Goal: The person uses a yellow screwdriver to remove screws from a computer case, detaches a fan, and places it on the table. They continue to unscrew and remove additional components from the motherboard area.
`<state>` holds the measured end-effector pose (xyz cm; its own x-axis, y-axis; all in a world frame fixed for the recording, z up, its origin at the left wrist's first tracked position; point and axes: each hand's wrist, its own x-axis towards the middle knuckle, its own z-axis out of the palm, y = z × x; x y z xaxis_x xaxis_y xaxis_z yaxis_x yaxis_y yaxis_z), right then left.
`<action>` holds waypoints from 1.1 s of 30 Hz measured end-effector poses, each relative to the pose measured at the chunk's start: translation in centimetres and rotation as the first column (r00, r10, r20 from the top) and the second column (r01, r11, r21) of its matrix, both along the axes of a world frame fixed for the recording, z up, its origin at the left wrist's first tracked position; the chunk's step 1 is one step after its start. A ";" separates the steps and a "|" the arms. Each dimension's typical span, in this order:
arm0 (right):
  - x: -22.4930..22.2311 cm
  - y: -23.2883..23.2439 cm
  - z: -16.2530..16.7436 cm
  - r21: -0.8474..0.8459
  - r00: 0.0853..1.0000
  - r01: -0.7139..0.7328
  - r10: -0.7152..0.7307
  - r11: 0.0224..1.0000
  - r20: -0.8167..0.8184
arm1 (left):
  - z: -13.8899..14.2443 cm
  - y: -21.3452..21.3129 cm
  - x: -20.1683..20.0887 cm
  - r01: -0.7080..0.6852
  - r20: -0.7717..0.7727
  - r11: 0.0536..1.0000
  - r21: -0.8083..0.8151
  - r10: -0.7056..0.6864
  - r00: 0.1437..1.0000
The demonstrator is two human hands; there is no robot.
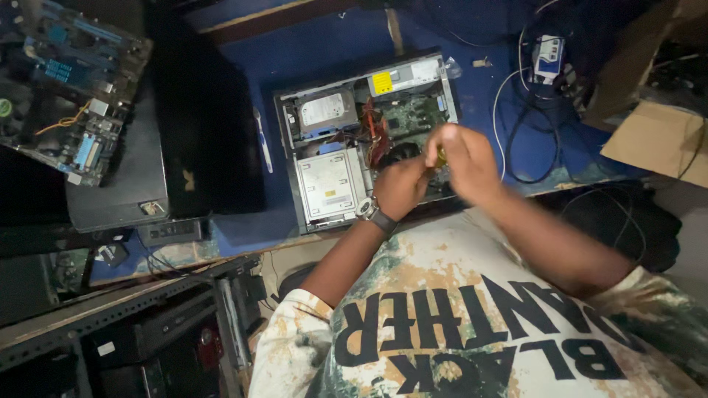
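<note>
Closest to us is our own mottled green and cream T-shirt point(472, 332) with large dark lettering, filling the lower frame. From it both forearms reach forward over an open desktop computer case point(366, 140), which lies flat on a blue-covered workbench point(324, 44). Our left hand point(400, 186), a wristwatch point(375, 214) at its wrist, is curled closed just above the case's near edge. Our right hand point(461, 158) is blurred beside it, its fingers drawn together around a small yellowish object point(440, 155) that we cannot identify; we cannot tell whether the left hand grips it too. Inside the case we see a silver hard drive point(327, 110) at the back, a metal optical drive point(328, 184) nearer us, a bundle of red cables point(376, 133) and a green circuit board point(413, 114). We judge the small object light, rigid and easy to drop, best pinched at its sides with the fingertips. We judge the case heavy and stiff, its board fragile, best lifted by the outer metal walls. A bare blue motherboard point(70, 81) sits far left, loose black and white cables point(527, 125) coil to the right, and a cardboard box point(656, 136) lies beyond
</note>
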<state>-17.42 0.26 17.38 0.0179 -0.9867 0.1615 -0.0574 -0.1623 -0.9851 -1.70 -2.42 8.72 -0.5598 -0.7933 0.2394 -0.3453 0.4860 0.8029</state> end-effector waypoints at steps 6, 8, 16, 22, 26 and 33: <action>3.7 1.9 -1.0 -0.295 0.976 0.219 -0.211 0.930 0.059 | -0.1 1.1 -0.1 -0.012 0.183 0.976 -0.218 0.053 0.982; 1.4 1.0 -1.9 -0.166 0.988 0.032 -0.006 0.986 0.155 | -0.5 1.9 -1.0 -0.001 0.368 0.914 -0.407 0.165 0.915; -4.7 -3.2 -0.9 -0.126 0.759 -0.605 0.617 0.786 0.210 | -0.6 3.1 -2.7 -0.056 0.344 0.817 -0.574 0.303 0.889; -2.2 -1.0 -2.3 -0.200 0.882 -0.203 0.268 0.959 0.388 | -0.6 3.2 -3.2 -0.090 0.347 0.825 -0.558 0.330 0.878; -0.3 1.1 -3.6 -0.233 0.952 0.159 -0.087 0.960 0.292 | -0.8 2.9 -3.1 -0.117 0.314 0.837 -0.534 0.325 0.892; 1.5 2.3 -4.0 -0.333 0.967 0.244 -0.204 0.911 0.151 | -0.2 2.8 -2.8 -0.126 0.315 0.884 -0.450 0.289 0.904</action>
<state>-15.97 2.51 13.34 -0.2352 -0.8442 0.4817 -0.0269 -0.4898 -0.8714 -4.47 0.37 8.53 -0.5038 -0.7755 0.3805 -0.7018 0.6243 0.3432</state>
